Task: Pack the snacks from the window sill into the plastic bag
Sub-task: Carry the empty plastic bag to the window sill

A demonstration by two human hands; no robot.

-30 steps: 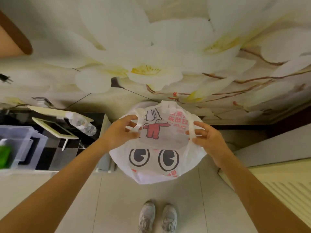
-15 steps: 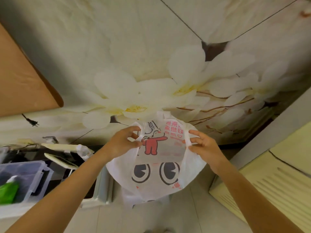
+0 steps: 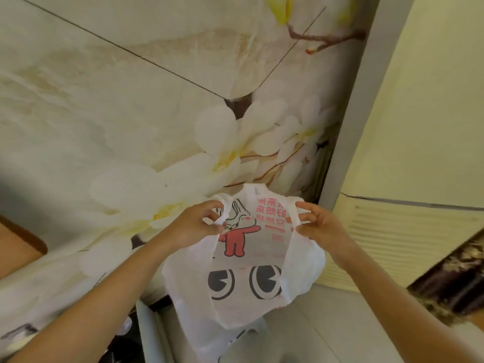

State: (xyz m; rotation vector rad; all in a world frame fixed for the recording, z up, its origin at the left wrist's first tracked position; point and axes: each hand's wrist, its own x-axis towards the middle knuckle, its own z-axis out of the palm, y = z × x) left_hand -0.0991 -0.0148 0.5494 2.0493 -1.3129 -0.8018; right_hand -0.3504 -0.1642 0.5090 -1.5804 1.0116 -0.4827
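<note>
Both hands hold the plastic bag spread in mid-air.
Left hand fingers pinch one handle, right hand fingers pinch the other; the bag hangs between and below them, before a flowered wall.

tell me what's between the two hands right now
In the head view, only the white plastic bag spans the gap: left hand and right hand each pinch a handle, holding its mouth open.

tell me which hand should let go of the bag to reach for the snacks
Probably the right hand: the cream ledge lies on its side. The left hand can keep its grip on the plastic bag. No snacks show yet.
</note>
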